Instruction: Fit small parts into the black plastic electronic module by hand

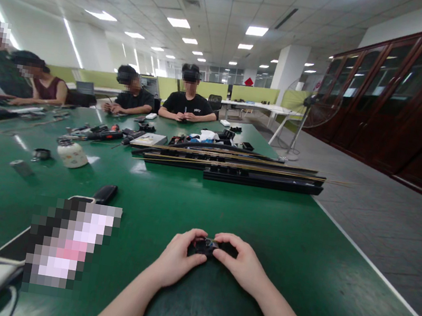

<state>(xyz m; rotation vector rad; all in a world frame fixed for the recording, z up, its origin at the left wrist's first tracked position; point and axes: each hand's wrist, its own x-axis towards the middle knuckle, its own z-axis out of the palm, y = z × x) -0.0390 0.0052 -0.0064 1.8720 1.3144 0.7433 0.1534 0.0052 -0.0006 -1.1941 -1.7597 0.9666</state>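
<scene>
My left hand (178, 257) and my right hand (239, 262) meet near the front of the green table (301, 247). Both have their fingers curled around a small black part (205, 245) held between them just above the tabletop. The part's details are too small to make out. Both forearms reach in from the bottom edge, with something dark (207, 307) beneath them.
A phone (16, 250) and a blurred patch lie to the left, with a black oval object (105, 193) beyond. Long black rails (233, 167) cross the table's middle beside a white jar (71, 153). Several people sit at the far end. A fan (310, 109) stands right.
</scene>
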